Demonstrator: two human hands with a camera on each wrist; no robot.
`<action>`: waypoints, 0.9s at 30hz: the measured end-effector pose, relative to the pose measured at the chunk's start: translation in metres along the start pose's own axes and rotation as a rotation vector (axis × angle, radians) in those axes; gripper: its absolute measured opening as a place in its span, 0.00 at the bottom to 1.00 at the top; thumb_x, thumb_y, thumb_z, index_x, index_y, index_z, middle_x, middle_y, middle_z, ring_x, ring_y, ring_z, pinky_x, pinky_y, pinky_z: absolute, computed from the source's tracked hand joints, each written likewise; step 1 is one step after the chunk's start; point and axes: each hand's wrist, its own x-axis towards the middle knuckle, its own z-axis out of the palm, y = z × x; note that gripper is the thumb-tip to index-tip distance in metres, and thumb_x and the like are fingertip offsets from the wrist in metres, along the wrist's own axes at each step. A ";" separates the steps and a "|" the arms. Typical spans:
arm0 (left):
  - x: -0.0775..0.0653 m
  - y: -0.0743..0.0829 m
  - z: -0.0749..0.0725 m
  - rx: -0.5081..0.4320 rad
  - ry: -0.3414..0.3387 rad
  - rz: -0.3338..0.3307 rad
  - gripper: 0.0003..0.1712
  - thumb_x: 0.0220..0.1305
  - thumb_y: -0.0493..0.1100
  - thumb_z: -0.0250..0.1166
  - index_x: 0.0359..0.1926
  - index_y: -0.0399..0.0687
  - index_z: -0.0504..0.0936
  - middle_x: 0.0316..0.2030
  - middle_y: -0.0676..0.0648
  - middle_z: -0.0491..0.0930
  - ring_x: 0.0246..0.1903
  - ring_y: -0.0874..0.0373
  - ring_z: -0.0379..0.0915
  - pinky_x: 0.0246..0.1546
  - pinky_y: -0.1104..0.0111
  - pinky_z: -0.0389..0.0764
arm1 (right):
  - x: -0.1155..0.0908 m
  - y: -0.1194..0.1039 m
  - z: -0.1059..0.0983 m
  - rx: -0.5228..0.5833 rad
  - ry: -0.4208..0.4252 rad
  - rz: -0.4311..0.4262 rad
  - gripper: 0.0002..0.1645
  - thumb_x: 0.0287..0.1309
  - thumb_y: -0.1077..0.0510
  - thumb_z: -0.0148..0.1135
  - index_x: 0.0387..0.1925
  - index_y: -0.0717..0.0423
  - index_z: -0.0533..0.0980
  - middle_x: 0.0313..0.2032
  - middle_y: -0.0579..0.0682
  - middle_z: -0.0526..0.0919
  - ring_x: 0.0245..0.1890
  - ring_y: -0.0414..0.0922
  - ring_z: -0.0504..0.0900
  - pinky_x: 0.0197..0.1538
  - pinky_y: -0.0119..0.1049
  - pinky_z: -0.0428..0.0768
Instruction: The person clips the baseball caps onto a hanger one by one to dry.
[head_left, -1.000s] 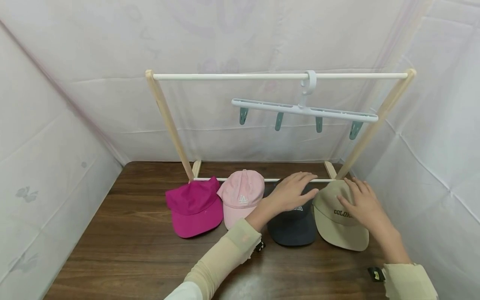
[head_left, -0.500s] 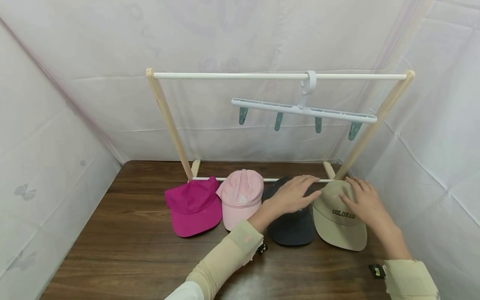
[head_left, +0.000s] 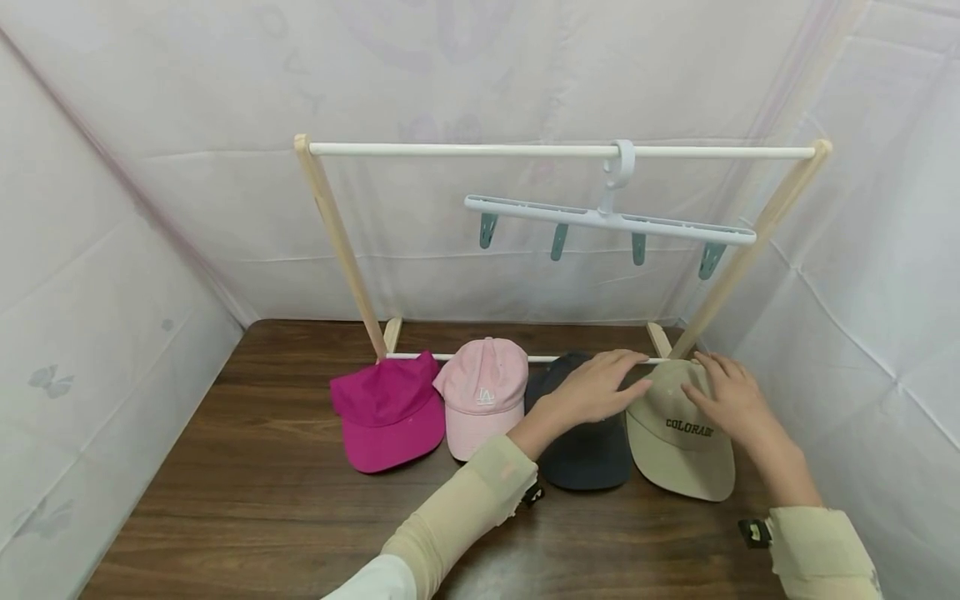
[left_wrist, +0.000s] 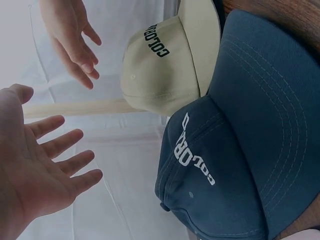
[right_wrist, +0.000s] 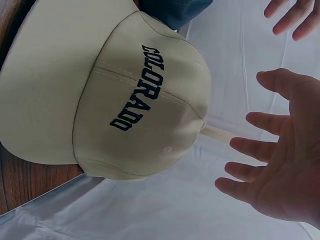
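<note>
My left hand (head_left: 592,390) hovers above the navy cap (head_left: 587,454), fingers spread and holding nothing; it hides much of that cap's crown in the head view. In the left wrist view a gap shows between the hand and the navy cap (left_wrist: 210,170) with its white lettering. My right hand (head_left: 731,404) is over the right side of the beige cap (head_left: 678,462), also with fingers apart and nothing in them. Dark COLORADO lettering crosses the front of the beige cap (right_wrist: 150,100) in the right wrist view, where the hand stands clear of it.
A pink cap (head_left: 487,383) and a magenta cap (head_left: 390,417) lie to the left on the wooden table (head_left: 247,500). Behind the caps stands a rack with a white top rail (head_left: 450,151). From it hangs a pale hanger (head_left: 600,219) with several green clips (head_left: 558,242).
My left hand has drifted slightly right, toward the beige cap. The right hand has shifted only a little. The caps and the hanger stay where they were.
</note>
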 end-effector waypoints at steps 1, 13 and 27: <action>0.001 0.001 0.000 0.002 -0.001 0.001 0.34 0.70 0.67 0.35 0.71 0.62 0.57 0.69 0.56 0.58 0.68 0.59 0.53 0.65 0.62 0.60 | 0.001 0.001 0.000 -0.001 0.004 -0.004 0.41 0.67 0.42 0.49 0.68 0.68 0.54 0.63 0.77 0.53 0.61 0.75 0.51 0.58 0.71 0.51; 0.014 -0.008 0.015 -0.031 -0.027 -0.030 0.33 0.70 0.66 0.38 0.70 0.61 0.59 0.67 0.56 0.60 0.67 0.58 0.56 0.63 0.63 0.63 | 0.011 0.000 0.010 0.015 -0.064 0.010 0.41 0.66 0.44 0.51 0.68 0.69 0.54 0.64 0.77 0.53 0.62 0.75 0.49 0.58 0.72 0.52; 0.025 -0.006 0.028 0.060 -0.057 0.033 0.31 0.72 0.62 0.41 0.70 0.56 0.58 0.67 0.55 0.60 0.66 0.61 0.56 0.63 0.68 0.61 | 0.010 0.011 0.022 0.067 -0.039 0.046 0.41 0.64 0.51 0.55 0.68 0.71 0.52 0.63 0.78 0.52 0.62 0.76 0.49 0.58 0.71 0.52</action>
